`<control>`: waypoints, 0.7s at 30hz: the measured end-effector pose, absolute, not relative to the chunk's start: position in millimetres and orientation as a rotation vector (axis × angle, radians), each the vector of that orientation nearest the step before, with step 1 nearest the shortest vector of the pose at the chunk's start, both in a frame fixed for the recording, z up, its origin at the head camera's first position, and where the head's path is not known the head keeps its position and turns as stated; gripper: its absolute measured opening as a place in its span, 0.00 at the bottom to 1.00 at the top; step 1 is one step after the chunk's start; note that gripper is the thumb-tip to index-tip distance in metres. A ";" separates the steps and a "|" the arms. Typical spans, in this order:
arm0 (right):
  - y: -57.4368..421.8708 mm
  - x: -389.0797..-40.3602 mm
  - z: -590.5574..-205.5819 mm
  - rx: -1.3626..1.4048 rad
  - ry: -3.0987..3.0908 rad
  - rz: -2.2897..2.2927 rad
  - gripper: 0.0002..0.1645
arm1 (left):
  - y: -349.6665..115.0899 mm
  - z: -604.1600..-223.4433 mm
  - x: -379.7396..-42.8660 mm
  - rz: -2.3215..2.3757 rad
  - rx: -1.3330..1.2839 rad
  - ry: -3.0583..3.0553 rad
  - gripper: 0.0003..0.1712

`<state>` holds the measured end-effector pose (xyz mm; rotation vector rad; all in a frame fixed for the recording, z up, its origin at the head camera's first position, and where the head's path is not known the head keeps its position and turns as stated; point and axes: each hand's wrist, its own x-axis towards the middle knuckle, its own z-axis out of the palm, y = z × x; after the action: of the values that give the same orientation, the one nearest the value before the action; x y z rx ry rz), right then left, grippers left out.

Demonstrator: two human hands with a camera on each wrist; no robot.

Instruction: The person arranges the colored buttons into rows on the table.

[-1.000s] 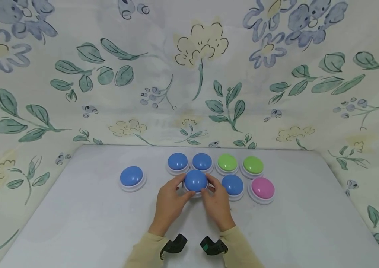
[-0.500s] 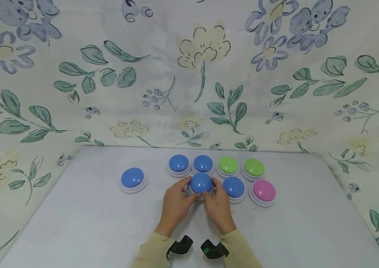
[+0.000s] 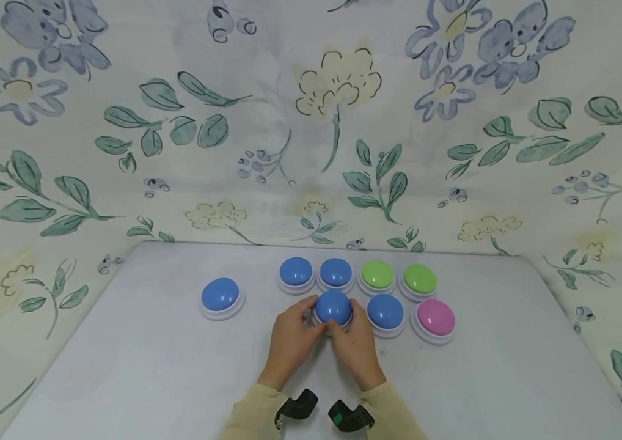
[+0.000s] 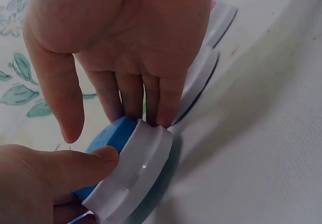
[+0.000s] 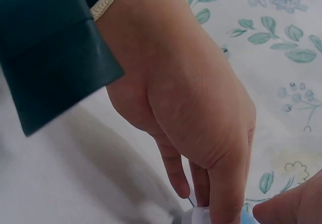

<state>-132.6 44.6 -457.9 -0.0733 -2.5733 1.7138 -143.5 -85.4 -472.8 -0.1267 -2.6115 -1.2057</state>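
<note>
A blue-domed push button with a white base is held between both hands at the middle of the table. My left hand grips its left side; in the left wrist view that hand's thumb lies along the white base. From the right, my right hand grips it, fingertips at the far side of the base in the left wrist view. Another blue push button sits just right of it, followed by a pink one. The underside of the held button is hidden.
Behind stands a row: blue button, second blue button, green button and second green button. A lone blue button sits left on the white table. Floral cloth hangs behind.
Both hands have moved the held blue push button a little to the right, closer to the neighbouring blue one. The view has shifted slightly; the other buttons keep their places.
</note>
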 end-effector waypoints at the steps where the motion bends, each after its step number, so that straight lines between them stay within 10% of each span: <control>1: 44.2 -132.7 -458.7 -0.074 -2.571 1.716 0.39 | -85.4 -473.1 -143.6 -1.214 -0.119 -2.619 0.30; 21: 40.9 -132.6 -468.0 -0.054 -2.552 1.706 0.41 | -88.3 -481.8 -144.9 -1.276 -0.123 -2.624 0.29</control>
<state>-132.6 40.9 -468.0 -0.0537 -2.5518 1.7057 -144.9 -88.3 -481.8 -0.1226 -2.6240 -1.2761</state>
